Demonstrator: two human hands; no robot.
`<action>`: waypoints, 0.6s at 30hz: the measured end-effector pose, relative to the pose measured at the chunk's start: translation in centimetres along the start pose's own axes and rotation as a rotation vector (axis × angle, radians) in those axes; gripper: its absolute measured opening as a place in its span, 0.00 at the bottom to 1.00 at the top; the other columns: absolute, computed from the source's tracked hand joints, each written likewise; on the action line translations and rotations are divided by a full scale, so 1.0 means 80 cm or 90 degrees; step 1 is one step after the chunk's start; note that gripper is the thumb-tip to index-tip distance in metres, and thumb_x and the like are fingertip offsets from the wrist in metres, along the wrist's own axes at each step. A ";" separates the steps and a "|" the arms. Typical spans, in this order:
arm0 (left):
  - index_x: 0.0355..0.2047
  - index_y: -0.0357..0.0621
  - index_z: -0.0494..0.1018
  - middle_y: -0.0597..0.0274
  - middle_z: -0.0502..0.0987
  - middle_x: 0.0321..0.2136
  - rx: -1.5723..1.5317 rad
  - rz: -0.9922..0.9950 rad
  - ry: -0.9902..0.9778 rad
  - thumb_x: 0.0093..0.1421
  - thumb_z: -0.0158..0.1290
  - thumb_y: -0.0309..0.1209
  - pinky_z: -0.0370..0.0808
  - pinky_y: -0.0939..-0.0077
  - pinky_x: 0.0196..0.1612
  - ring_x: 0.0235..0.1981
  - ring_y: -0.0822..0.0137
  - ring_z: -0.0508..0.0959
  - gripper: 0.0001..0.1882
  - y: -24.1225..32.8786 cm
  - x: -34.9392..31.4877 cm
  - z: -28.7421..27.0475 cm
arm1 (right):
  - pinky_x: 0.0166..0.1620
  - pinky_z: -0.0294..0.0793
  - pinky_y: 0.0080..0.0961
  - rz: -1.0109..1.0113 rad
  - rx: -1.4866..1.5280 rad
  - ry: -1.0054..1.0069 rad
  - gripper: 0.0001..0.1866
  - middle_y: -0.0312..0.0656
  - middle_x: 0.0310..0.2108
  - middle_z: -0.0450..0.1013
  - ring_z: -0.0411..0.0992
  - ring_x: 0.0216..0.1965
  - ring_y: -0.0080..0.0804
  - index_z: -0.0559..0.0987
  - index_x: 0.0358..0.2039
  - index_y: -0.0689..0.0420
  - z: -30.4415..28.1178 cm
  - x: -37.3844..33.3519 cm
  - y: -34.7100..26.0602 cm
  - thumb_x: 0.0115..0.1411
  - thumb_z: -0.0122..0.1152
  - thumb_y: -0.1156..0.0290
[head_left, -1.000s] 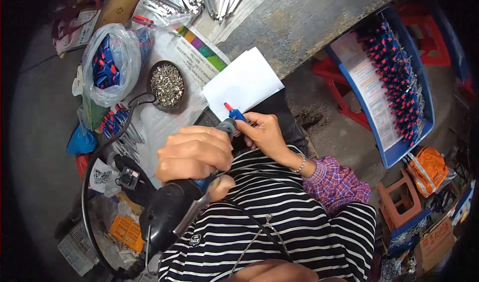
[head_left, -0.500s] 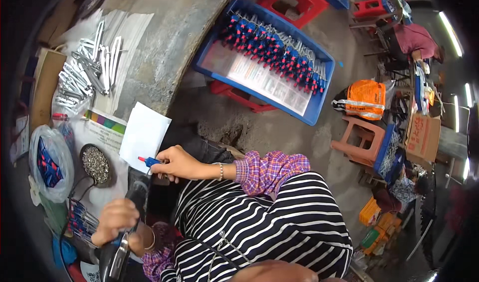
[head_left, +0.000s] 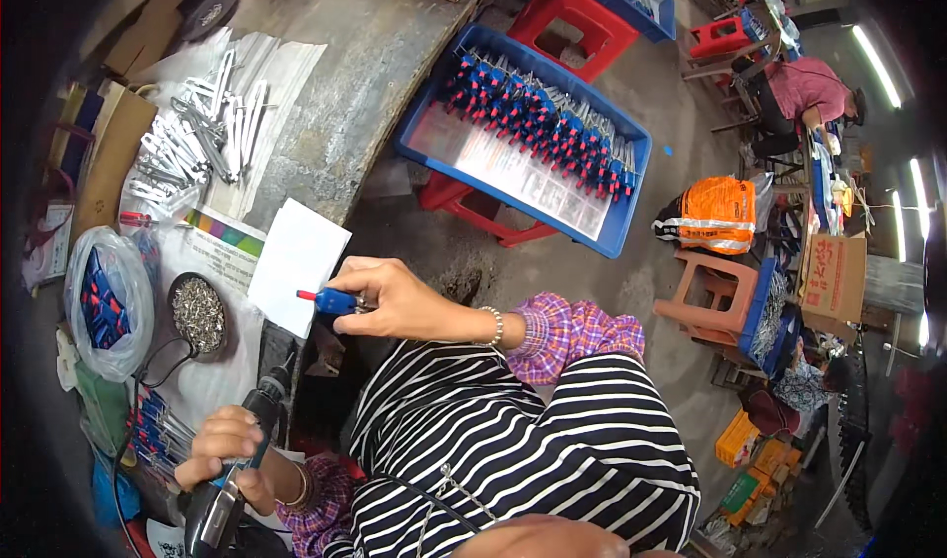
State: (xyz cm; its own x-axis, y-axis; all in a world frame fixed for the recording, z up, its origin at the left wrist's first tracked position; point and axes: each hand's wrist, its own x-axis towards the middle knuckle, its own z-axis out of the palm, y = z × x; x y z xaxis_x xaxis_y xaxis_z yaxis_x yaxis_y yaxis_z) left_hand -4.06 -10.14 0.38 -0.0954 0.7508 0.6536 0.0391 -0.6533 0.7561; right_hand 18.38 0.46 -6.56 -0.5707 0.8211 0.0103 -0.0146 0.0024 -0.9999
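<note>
My left hand [head_left: 229,451] is wrapped round a dark electric screwdriver [head_left: 264,400], whose thin bit points up toward the table edge. A small blue plastic piece with a red tip [head_left: 335,301] is pinched between the thumb and fingers of my right hand [head_left: 395,301]; its far end is hidden by the fingers. It is held over the lower part of a white paper sheet [head_left: 296,262], apart from the bit. Beside the screwdriver stand a dark bowl of small screws [head_left: 197,313] and a clear bag of blue and red pieces [head_left: 107,301].
Shiny metal bars [head_left: 202,139] lie heaped on the table [head_left: 330,104]. Right of the table edge, a blue tray [head_left: 617,237] of finished-looking blue and red pieces rests on red stools [head_left: 483,208]. An orange bag [head_left: 718,213] and a brown stool [head_left: 705,297] stand beyond. Another person [head_left: 811,89] sits far right.
My right hand has moved a little right and up with the blue piece, away from the screwdriver. The bit now shows clear of it. The view has shifted slightly.
</note>
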 end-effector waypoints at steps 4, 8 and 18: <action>0.40 0.42 0.57 0.56 0.66 0.23 -0.023 0.015 0.023 0.56 0.49 0.29 0.65 0.62 0.30 0.23 0.63 0.68 0.15 0.003 -0.013 -0.005 | 0.31 0.65 0.16 -0.014 -0.019 0.008 0.17 0.37 0.31 0.69 0.66 0.31 0.21 0.79 0.39 0.60 -0.024 -0.014 -0.013 0.46 0.63 0.73; 0.38 0.43 0.56 0.56 0.67 0.21 0.003 0.019 0.065 0.54 0.51 0.30 0.68 0.63 0.28 0.20 0.63 0.70 0.16 0.005 -0.024 -0.003 | 0.38 0.68 0.20 -0.028 -0.110 0.070 0.18 0.39 0.36 0.69 0.69 0.35 0.26 0.78 0.41 0.60 -0.073 -0.033 -0.021 0.47 0.62 0.72; 0.38 0.41 0.56 0.54 0.68 0.22 -0.022 0.045 0.079 0.53 0.50 0.28 0.68 0.64 0.28 0.21 0.62 0.70 0.16 0.010 -0.054 -0.009 | 0.34 0.62 0.14 0.068 -0.330 0.184 0.20 0.31 0.33 0.58 0.60 0.27 0.17 0.67 0.51 0.56 -0.215 -0.100 -0.027 0.56 0.48 0.70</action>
State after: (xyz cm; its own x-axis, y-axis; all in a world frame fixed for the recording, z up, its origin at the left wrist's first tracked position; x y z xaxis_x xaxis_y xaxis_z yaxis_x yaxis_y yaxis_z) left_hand -4.34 -13.97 -1.87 -0.2165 0.6866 0.6941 0.0161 -0.7083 0.7057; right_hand 37.10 3.70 -4.63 -0.2995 0.9539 -0.0208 0.4742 0.1299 -0.8708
